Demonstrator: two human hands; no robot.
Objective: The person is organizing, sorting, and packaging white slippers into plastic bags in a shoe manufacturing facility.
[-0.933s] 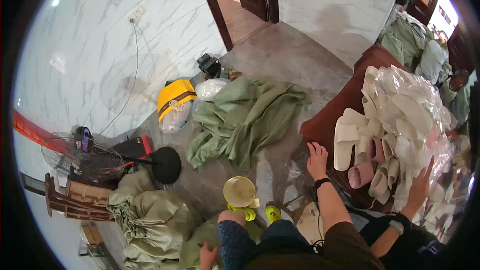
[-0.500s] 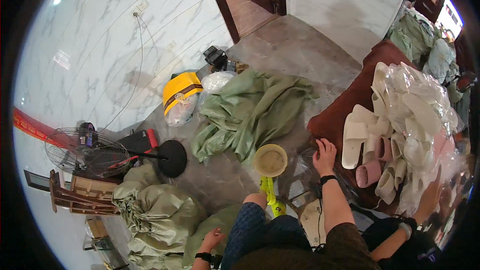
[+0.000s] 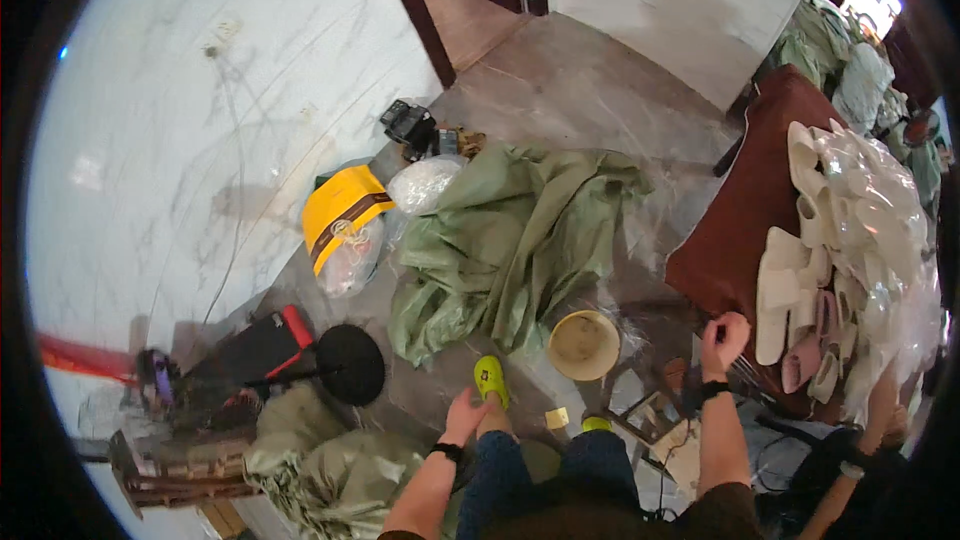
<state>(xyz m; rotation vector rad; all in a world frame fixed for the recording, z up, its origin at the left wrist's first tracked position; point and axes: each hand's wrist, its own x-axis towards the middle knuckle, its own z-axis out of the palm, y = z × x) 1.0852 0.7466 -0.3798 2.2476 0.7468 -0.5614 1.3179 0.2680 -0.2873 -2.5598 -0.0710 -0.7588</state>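
Slippers [image 3: 800, 305]: a heap of pale cream and pink pairs, some in clear plastic wrap, piled on the dark red tabletop [image 3: 745, 210] at the person's right; the nearest pink ones lie just beside the right hand.
Right hand [image 3: 722, 338]: raised at the near edge of the tabletop, fingers curled in toward the palm; whether they pinch anything I cannot tell — a dark band sits on the wrist.
Left hand [image 3: 464, 414]: low by the left knee, fingers loosely spread and holding nothing, just beside the yellow-green clog [image 3: 490, 380] on the person's foot; a dark band on this wrist too.
Round bowl [image 3: 583, 345]: tan, shallow, open side up on the floor between the two hands, close to the tabletop's corner.
Green sacking [image 3: 510, 240]: a big crumpled olive sheet spread over the grey floor ahead of the feet.
Yellow bag [image 3: 343, 215]: lying against the marble wall, with a clear plastic bag [image 3: 425, 183] just beside it.
Fan [image 3: 290, 370]: black, tipped on its side at the left, its round base toward the clog.
Stuffed green sacks [image 3: 320, 460]: bunched at lower left, beside a wooden frame [image 3: 170, 460].
Another person's arm [image 3: 860, 440]: reaching up at the far right, below the heap.
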